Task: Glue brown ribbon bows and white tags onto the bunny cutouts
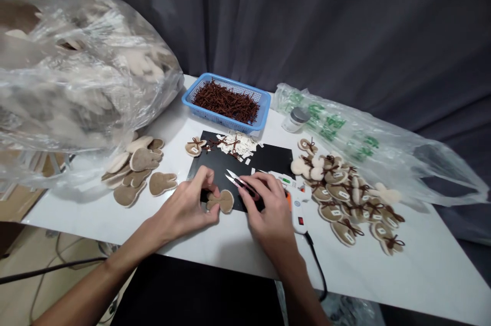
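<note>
Pinched between the thumb and fingers of my left hand (195, 203) is a brown bunny-shaped felt piece (227, 201), its round end pointing right. My right hand (266, 203) is closed around small thread snips (238, 181), whose two pointed blades stand apart and point up and left. Both hands are over the front edge of a black mat (218, 167). Small white labels (240, 146) and some brown bows lie heaped on the mat's back part. A bunny piece with a bow (194, 147) rests at the mat's left edge.
A blue basket (230, 122) of brown bows stands behind the mat. Plain bunny pieces (143, 159) are piled left, labelled ones with bows (337, 193) right. A white glue gun (297, 203) lies beside my right hand. Behind are a jar (295, 119) and plastic bags (88, 70).
</note>
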`<control>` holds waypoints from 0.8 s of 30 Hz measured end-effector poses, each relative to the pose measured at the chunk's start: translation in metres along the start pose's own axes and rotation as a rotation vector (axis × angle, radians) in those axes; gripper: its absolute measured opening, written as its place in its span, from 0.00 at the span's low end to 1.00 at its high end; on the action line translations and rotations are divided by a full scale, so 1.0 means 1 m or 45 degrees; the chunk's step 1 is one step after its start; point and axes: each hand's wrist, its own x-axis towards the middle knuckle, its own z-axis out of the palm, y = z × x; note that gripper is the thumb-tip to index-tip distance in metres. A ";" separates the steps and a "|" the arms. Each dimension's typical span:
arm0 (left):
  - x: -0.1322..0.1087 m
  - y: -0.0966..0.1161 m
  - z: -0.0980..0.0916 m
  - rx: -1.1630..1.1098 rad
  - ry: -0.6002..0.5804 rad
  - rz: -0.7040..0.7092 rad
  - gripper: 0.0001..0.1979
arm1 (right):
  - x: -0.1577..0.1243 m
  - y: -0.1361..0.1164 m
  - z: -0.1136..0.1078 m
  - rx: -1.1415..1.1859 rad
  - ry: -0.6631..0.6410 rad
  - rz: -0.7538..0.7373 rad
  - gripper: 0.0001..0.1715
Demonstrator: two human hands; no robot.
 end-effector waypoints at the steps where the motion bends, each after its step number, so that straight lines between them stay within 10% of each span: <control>1: 0.000 0.002 0.000 -0.019 0.037 0.020 0.20 | -0.001 -0.004 0.000 0.110 0.002 0.042 0.13; 9: -0.006 0.020 -0.005 0.088 0.176 0.327 0.18 | -0.009 -0.022 0.016 1.147 -0.337 0.459 0.21; 24: -0.008 0.028 -0.013 0.076 0.150 0.671 0.13 | -0.008 -0.027 0.012 1.368 -0.399 0.574 0.24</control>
